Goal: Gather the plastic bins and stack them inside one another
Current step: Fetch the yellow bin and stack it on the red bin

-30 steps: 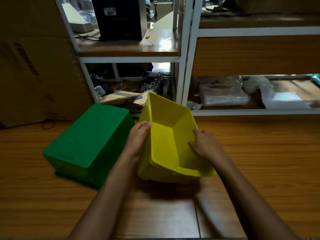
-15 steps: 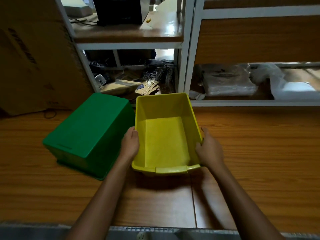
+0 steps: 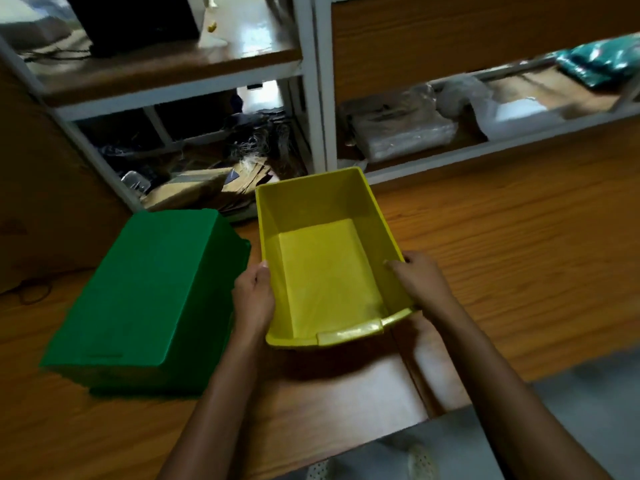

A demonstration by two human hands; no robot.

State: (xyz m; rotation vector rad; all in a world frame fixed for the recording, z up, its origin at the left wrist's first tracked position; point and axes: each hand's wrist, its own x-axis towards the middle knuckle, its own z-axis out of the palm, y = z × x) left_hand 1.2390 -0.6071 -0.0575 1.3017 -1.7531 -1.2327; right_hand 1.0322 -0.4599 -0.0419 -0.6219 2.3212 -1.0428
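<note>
The left hand [image 3: 253,299] and right hand [image 3: 420,282] each grasped a side wall of the open-side-up yellow bin [image 3: 325,268], seemingly just above the wooden floor [image 3: 519,244], right of the overturned green bin [image 3: 145,299].

Yellow bin [image 3: 322,258] upright, open top, empty, just right of upside-down green bin [image 3: 145,292], both on wood floor.

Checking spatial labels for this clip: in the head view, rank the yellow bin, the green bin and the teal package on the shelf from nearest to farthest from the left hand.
From the left hand:
1. Yellow bin: gripped at its left wall, open side up.
2. Green bin: just to the left, upside down on the floor.
3. Teal package: far upper right, on the shelf.
</note>
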